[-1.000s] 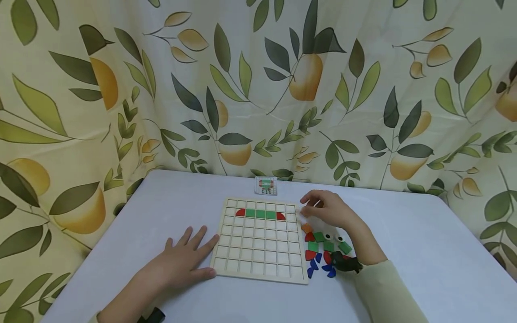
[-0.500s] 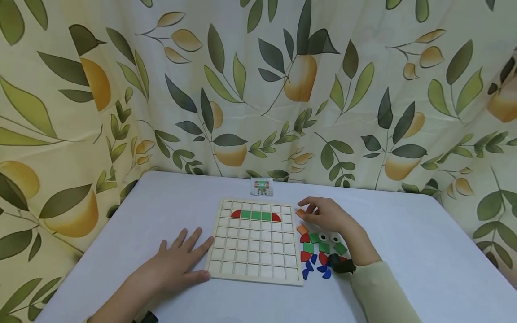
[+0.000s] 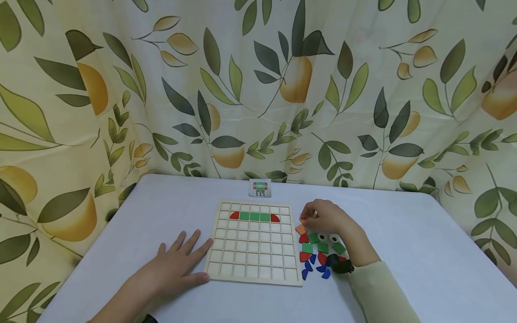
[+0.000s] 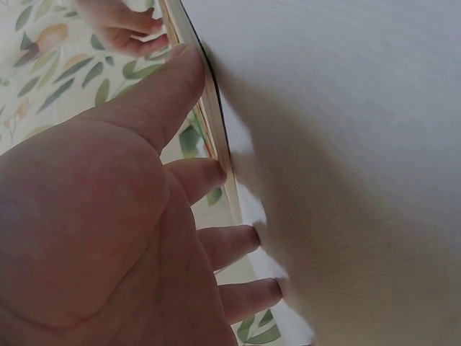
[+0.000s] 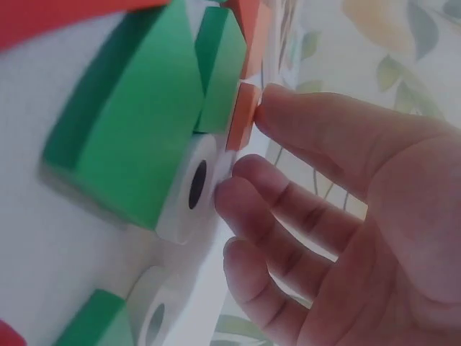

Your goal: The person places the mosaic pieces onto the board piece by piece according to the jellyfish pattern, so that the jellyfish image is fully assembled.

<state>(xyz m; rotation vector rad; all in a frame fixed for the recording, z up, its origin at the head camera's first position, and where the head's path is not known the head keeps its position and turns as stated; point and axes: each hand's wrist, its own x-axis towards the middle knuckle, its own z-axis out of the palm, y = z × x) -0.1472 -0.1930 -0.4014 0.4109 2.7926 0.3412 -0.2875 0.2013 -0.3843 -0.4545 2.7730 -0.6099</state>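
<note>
A wooden grid board (image 3: 253,281) lies on the white table, with a row of green squares (image 3: 254,216) between two red quarter-round pieces near its far edge. My left hand (image 3: 175,260) rests spread beside it, thumb and index fingertips at the left edge; in the left wrist view its thumb (image 4: 180,79) meets the board's side. Right of the board, my right hand (image 3: 328,220) curls with thumb and index finger at a small orange piece (image 5: 243,117), pinching it. Another orange square (image 3: 300,229) lies just below, next to the board. The index fingertip is partly hidden in the head view.
Loose pieces lie right of the board: green squares (image 3: 323,247), red quarter-rounds (image 3: 305,256), blue pieces (image 3: 325,273) and white discs with black dots (image 3: 322,237). A small picture card (image 3: 260,188) lies behind the board. A leaf-patterned curtain (image 3: 258,89) hangs behind the table.
My right hand has moved slightly down toward the loose pieces, bringing an orange piece close to the other orange square. The left hand stays beside the board. The head view has shifted a little.
</note>
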